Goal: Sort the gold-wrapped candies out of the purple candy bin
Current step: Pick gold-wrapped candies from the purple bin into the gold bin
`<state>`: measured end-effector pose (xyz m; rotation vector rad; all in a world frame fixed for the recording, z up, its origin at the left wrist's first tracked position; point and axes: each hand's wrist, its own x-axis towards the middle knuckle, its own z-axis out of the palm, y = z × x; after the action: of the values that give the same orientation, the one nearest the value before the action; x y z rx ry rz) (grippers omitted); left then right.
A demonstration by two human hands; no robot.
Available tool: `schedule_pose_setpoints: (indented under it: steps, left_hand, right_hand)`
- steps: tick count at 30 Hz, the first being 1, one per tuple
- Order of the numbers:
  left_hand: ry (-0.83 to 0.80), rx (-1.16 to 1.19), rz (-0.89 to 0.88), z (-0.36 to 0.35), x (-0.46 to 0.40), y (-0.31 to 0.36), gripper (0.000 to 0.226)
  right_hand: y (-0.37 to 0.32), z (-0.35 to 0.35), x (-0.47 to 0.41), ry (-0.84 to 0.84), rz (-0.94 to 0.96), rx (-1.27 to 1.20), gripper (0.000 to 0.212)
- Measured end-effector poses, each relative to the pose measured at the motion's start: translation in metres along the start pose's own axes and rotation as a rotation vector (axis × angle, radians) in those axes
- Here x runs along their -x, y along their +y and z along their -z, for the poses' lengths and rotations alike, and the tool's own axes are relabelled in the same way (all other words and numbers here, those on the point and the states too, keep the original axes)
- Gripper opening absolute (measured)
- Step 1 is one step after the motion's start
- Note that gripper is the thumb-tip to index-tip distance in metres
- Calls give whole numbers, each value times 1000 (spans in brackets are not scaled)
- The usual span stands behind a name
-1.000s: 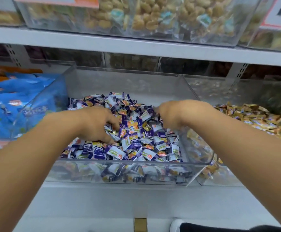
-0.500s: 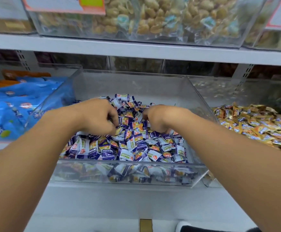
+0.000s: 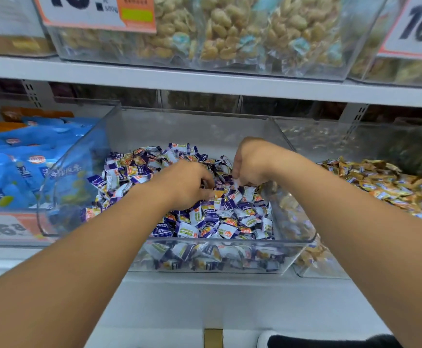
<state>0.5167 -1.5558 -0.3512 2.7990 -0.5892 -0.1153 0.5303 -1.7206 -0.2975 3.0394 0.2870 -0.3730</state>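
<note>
A: What lay nearest the camera?

B: Two bare forearms reached forward over the white shelf front (image 3: 204,297) into the clear purple candy bin (image 3: 204,257). A dark shoe tip (image 3: 330,341) showed at the bottom edge.

A: And the hands?

B: The left hand (image 3: 182,184) sat knuckles-up on the purple-wrapped candies (image 3: 212,222), fingers curled down into the pile. Whether it gripped a piece I could not tell; the fingertips were hidden. The right hand (image 3: 251,163) hung just beyond it, fingers bent downward, pinching a pale wrapper (image 3: 237,182) at its tips.

A: Where were the gold ones?

B: A few gold-wrapped candies (image 3: 133,160) lay mixed in toward the back left of the purple heap. The main gold heap (image 3: 380,182) filled the neighbouring bin on the right, touching the purple bin's side wall.

A: Farther off?

B: Blue snack bags (image 3: 16,156) were stacked to the left, with a price tag (image 3: 6,228) below them. Above, an upper shelf (image 3: 204,81) carried a clear bin of pale bagged snacks (image 3: 230,28), and price cards (image 3: 416,28) hung there.
</note>
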Motion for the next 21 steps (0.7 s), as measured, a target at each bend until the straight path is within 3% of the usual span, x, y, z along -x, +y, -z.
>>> schedule_pose_setpoints:
  steps: [4, 9, 14, 16, 21]
  left_hand:
    - [-50, -42, -33, -6, -9, 12, 22]
    - [22, -79, -54, -4, -7, 9, 4]
    - [237, 117, 46, 8, 5, -3, 17]
    - [329, 188, 107, 14, 10, -7, 20]
    - [303, 348, 68, 12, 21, -6, 32]
  right_hand:
    - [-1, -5, 9, -84, 21, -21, 24]
    - [-11, -19, 9, -135, 96, 44, 42]
    - [-16, -26, 0, -93, 79, 37, 29]
    - [-18, -28, -2, -95, 81, 48, 36]
    - [-21, -28, 0, -156, 88, -11, 43]
